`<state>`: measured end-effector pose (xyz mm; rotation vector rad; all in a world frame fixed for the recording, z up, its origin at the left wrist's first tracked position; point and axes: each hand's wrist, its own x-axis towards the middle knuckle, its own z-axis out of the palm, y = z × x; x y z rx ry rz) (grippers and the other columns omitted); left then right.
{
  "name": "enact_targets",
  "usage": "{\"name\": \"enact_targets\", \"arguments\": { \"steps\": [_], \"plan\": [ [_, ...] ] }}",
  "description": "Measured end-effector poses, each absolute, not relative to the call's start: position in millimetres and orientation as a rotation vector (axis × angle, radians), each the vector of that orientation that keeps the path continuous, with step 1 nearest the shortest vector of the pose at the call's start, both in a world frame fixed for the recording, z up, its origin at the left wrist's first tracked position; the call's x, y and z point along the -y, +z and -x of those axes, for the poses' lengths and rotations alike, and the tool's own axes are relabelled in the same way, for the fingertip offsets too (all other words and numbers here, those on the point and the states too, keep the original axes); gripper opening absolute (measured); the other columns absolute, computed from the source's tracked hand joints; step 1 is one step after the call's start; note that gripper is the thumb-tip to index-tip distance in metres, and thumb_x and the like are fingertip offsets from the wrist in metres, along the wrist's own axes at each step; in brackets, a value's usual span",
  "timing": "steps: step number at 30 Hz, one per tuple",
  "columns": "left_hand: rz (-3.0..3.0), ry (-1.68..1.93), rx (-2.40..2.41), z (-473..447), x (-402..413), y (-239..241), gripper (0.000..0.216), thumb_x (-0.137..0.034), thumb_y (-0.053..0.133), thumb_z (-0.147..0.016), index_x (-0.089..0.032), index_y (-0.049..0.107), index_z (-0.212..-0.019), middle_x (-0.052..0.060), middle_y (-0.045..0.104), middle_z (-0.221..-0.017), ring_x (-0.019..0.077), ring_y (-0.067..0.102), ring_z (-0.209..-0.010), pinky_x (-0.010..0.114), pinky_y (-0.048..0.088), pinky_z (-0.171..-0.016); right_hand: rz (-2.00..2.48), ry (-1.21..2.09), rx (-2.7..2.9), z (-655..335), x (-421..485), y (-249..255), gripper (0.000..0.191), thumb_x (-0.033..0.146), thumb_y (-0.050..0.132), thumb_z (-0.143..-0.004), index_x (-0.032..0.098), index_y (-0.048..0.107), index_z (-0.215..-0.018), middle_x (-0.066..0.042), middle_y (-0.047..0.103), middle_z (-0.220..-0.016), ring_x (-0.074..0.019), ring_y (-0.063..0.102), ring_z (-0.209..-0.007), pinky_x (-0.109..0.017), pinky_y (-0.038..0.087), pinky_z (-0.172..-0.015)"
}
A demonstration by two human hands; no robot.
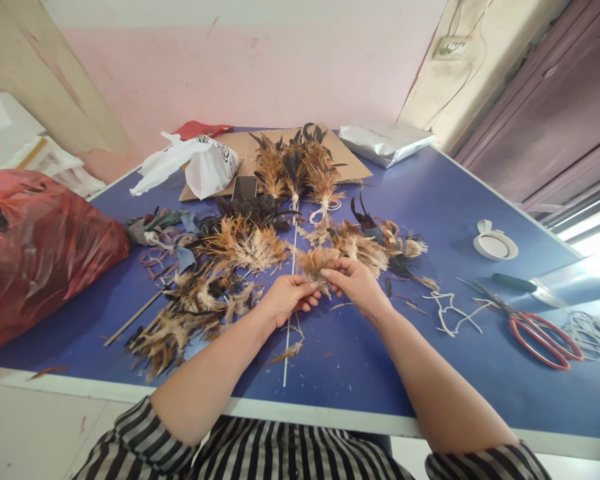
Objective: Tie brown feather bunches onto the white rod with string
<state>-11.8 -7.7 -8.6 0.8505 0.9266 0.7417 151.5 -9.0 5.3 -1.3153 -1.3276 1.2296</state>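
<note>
A small bunch of brown feathers (316,261) is held between both hands above the middle of the blue table. My left hand (291,297) pinches its lower end from the left, fingers curled. From the right, my right hand (351,283) grips the same bunch with thumb and forefinger. Loose brown and cream feathers (180,323) lie in a heap to the left. Behind it sits a pile of golden-brown feathers (245,243). Another pile of pale feathers (363,247) lies just beyond my right hand.
Tied feather bundles (295,163) rest on cardboard (353,167) at the back. Red-handled scissors (543,337), a green-handled knife (515,283), white string (455,313) and a tape roll (495,244) lie right. A red plastic bag (50,253) stands left, near a phone (245,189) and white bag (210,167).
</note>
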Motion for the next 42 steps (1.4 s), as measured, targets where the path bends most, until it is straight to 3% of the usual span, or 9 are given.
{"name": "enact_targets", "arguments": {
  "steps": [3,7,13,17,22,36,42],
  "plan": [
    [-0.787,0.773,-0.947,17.6,2.7,-6.0,0.015,-0.02,0.068,-0.067,-0.008,0.061,-0.07,0.003,0.06,-0.063,0.005,0.053,-0.046,0.013,0.039,-0.037,1.325,1.217,1.221,-165.6,0.3,0.8,0.032,0.047,0.061,-0.068,0.016,0.056,-0.073,0.001,0.057,-0.058,-0.0078,0.049,-0.046,-0.02,0.041,-0.043],
    [-0.711,0.785,-0.962,23.8,-2.1,-1.2,0.009,-0.015,0.065,-0.07,-0.008,0.061,-0.073,0.002,0.058,-0.062,0.0039,0.052,-0.045,0.012,0.037,-0.036,1.49,1.087,1.264,-181.8,-7.3,-3.1,0.029,0.038,0.061,-0.069,0.014,0.057,-0.085,-0.002,0.06,-0.06,-0.0109,0.054,-0.049,-0.024,0.046,-0.048],
    [-0.695,0.788,-0.936,23.4,-0.9,0.7,0.006,-0.014,0.062,-0.072,-0.008,0.061,-0.074,0.002,0.057,-0.061,0.0036,0.051,-0.045,0.012,0.036,-0.036,1.508,0.428,1.557,-175.2,4.5,7.1,0.028,0.029,0.057,-0.07,0.018,0.062,-0.095,-0.007,0.063,-0.091,-0.0114,0.052,-0.054,-0.03,0.046,-0.061],
    [-0.717,0.806,-0.895,21.3,0.7,-1.1,0.01,-0.015,0.065,-0.07,-0.007,0.062,-0.073,0.003,0.059,-0.062,0.0037,0.051,-0.046,0.012,0.036,-0.037,1.462,0.783,1.615,-161.6,15.0,17.8,0.022,0.036,0.055,-0.072,0.017,0.065,-0.077,-0.003,0.061,-0.065,-0.0121,0.049,-0.053,-0.025,0.04,-0.052],
    [-0.736,0.828,-0.842,20.2,1.4,-3.2,0.015,-0.02,0.068,-0.067,-0.008,0.062,-0.072,0.002,0.059,-0.062,0.0031,0.051,-0.047,0.012,0.038,-0.04,1.375,1.171,1.572,-149.0,18.7,16.8,0.029,0.04,0.064,-0.065,0.015,0.064,-0.08,-0.001,0.062,-0.067,-0.0112,0.051,-0.058,-0.024,0.04,-0.056],
    [-0.616,0.692,-0.66,25.7,3.7,1.8,0.01,-0.014,0.064,-0.071,-0.008,0.061,-0.078,0.001,0.053,-0.062,0.0015,0.047,-0.046,0.009,0.036,-0.039,1.236,1.211,1.262,-159.0,10.6,9.0,0.023,0.037,0.064,-0.067,0.016,0.057,-0.068,0.004,0.05,-0.054,-0.0076,0.042,-0.049,-0.022,0.035,-0.051],
    [-0.409,0.875,-0.501,39.8,-9.1,7.7,0.005,-0.009,0.056,-0.076,-0.008,0.059,-0.08,0.0,0.052,-0.065,0.0001,0.046,-0.05,0.006,0.037,-0.041,1.21,1.225,1.182,-174.9,3.2,4.5,0.022,0.037,0.064,-0.068,0.016,0.055,-0.069,0.004,0.049,-0.053,-0.0069,0.042,-0.048,-0.021,0.033,-0.048]
  ]
}}
